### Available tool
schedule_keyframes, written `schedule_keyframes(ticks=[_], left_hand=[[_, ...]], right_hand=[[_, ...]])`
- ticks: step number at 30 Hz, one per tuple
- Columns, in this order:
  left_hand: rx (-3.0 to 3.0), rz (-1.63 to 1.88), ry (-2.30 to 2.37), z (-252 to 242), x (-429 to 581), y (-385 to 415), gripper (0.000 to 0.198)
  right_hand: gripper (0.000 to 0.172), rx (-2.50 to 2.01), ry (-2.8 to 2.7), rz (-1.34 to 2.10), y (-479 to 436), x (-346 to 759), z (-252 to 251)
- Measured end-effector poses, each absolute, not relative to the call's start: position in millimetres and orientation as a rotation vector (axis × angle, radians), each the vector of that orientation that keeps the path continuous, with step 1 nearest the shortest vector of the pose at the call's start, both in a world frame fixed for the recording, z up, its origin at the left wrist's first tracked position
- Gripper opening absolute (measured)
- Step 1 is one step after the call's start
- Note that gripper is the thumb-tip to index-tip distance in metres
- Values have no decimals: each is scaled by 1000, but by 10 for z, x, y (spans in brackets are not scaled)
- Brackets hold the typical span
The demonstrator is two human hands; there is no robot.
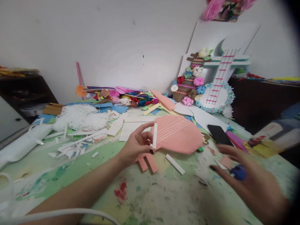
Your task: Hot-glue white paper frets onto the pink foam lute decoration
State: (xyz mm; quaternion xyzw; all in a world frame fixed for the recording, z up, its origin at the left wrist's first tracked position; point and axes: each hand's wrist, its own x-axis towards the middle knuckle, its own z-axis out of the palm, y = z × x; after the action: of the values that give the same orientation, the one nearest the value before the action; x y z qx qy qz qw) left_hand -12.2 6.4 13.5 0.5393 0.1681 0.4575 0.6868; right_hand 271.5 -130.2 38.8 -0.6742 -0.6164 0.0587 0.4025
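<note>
Between the thumb and fingertips of my left hand (140, 141) is a short white strip (155, 135), held upright. Just behind it lies a salmon-pink cut-out (180, 134) with a rounded body and thin white strings across it. Two pink tabs (147, 164) stick out below my left hand. A pair of white strips (175, 164) rests on the table in front of the cut-out. My right hand (248, 184), somewhat blurred, is at the right with thumb and fingers apart. A crumpled dark-blue piece (238, 172) shows by its palm; the two overlap in view.
White shredded paper (79, 118) and scraps cover the left of the paint-stained table (140, 200). A black phone (219, 134) lies beyond my right hand. Two decorated paper instruments (217, 97) lean at the back right. A white cable (70, 212) crosses the lower left.
</note>
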Motion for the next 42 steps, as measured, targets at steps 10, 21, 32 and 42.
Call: schedule_keyframes(ticks=[10, 21, 32, 42], left_hand=[[1096, 951, 233, 125, -51, -61, 74], [1070, 920, 281, 63, -16, -97, 76], [1121, 958, 410, 80, -35, -94, 74], [1232, 984, 398, 71, -33, -106, 79]], right_hand=[[78, -899, -1338, 958, -547, 1389, 242], [71, -730, -1284, 1008, -493, 1401, 127], [63, -615, -1230, 1140, -505, 1378, 110], [36, -594, -1003, 1326, -539, 1379, 192]])
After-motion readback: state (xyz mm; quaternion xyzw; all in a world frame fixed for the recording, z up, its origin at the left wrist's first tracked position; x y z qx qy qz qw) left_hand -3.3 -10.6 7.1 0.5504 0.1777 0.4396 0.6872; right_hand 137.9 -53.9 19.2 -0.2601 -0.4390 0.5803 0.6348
